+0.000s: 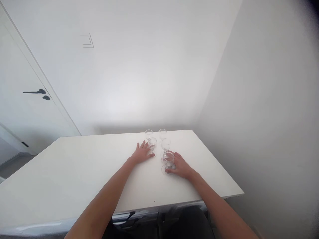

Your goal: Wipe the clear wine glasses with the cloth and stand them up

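Several clear stemmed glasses stand upright in two rows on a white table. My left hand (pixel 142 154) has its fingers spread beside the nearer left glass (pixel 152 142), with the thumb by its foot. Whether it touches the glass I cannot tell. Behind that one stands the far left glass (pixel 149 133). My right hand (pixel 181 166) is curled around the nearest right glass (pixel 168 157), thumb low in front and fingers behind, seen through the bowl. A ring shows on a finger. Beyond are the middle right glass (pixel 166 144) and the far right glass (pixel 162 133).
The white table (pixel 87 172) reaches to the pale back wall (pixel 149 66), and a side wall (pixel 269 109) rises on the right. At the left is a white door with a dark handle (pixel 35 92). My dark-clothed legs (pixel 191 222) are below the table's front edge.
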`<state>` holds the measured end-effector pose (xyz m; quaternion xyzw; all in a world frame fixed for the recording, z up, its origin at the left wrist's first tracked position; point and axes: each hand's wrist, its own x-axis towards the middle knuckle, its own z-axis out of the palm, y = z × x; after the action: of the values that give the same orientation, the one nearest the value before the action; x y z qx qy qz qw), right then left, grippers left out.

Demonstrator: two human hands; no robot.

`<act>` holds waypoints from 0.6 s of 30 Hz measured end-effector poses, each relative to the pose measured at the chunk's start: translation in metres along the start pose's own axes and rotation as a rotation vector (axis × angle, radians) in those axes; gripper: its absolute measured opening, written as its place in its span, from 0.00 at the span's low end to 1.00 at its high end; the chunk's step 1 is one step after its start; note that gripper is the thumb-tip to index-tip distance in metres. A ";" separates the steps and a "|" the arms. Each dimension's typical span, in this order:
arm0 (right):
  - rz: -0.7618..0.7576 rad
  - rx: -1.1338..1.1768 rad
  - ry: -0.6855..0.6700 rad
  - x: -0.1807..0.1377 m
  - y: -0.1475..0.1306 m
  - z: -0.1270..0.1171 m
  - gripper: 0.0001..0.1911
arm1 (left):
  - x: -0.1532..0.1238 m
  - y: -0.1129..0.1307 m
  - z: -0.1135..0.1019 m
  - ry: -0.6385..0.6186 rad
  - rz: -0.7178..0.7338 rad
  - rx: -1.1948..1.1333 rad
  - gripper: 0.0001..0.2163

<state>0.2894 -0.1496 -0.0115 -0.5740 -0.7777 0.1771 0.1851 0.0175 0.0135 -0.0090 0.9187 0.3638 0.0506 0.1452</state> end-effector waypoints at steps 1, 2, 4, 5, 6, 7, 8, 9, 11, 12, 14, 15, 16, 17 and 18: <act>0.010 -0.010 0.002 0.002 0.000 0.001 0.37 | 0.000 0.002 -0.001 -0.009 0.002 0.007 0.35; 0.019 -0.018 0.007 0.005 -0.001 0.002 0.36 | 0.001 0.003 -0.001 -0.017 0.002 0.012 0.34; 0.031 -0.023 0.013 0.009 -0.002 0.005 0.33 | 0.001 0.006 -0.002 -0.030 -0.008 0.022 0.34; 0.034 -0.022 0.015 0.010 -0.003 0.006 0.32 | 0.000 0.007 -0.001 -0.035 -0.018 0.030 0.34; 0.039 -0.021 0.015 0.012 -0.004 0.007 0.32 | -0.001 0.008 -0.001 -0.035 -0.034 0.039 0.34; 0.046 -0.022 0.018 0.014 -0.006 0.009 0.31 | -0.004 0.008 0.000 -0.032 -0.053 0.047 0.34; 0.054 -0.024 0.018 0.016 -0.008 0.010 0.30 | -0.008 0.007 0.001 -0.028 -0.075 0.054 0.34; 0.060 -0.027 0.016 0.018 -0.011 0.012 0.29 | -0.014 0.006 0.002 -0.016 -0.104 0.057 0.34; 0.065 -0.037 0.008 0.026 -0.020 0.017 0.28 | -0.032 0.001 0.005 0.029 -0.183 0.057 0.33; 0.064 -0.043 0.003 0.030 -0.025 0.021 0.27 | -0.043 -0.003 0.006 0.059 -0.234 0.056 0.32; 0.051 -0.061 -0.011 0.042 -0.037 0.030 0.27 | -0.070 -0.013 0.006 0.117 -0.355 0.058 0.31; 0.039 -0.071 -0.018 0.049 -0.045 0.035 0.28 | -0.085 -0.019 0.005 0.146 -0.416 0.059 0.30; 0.025 -0.081 -0.027 0.057 -0.054 0.042 0.28 | -0.101 -0.026 0.004 0.169 -0.476 0.059 0.30; 0.010 -0.089 -0.037 0.065 -0.063 0.048 0.28 | -0.117 -0.034 0.002 0.192 -0.536 0.057 0.30; -0.004 -0.092 -0.048 0.074 -0.074 0.055 0.27 | -0.133 -0.042 0.000 0.217 -0.595 0.058 0.30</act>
<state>0.1813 -0.1027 -0.0173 -0.5759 -0.7905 0.1543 0.1400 -0.1071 -0.0476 -0.0197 0.7650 0.6311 0.0934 0.0879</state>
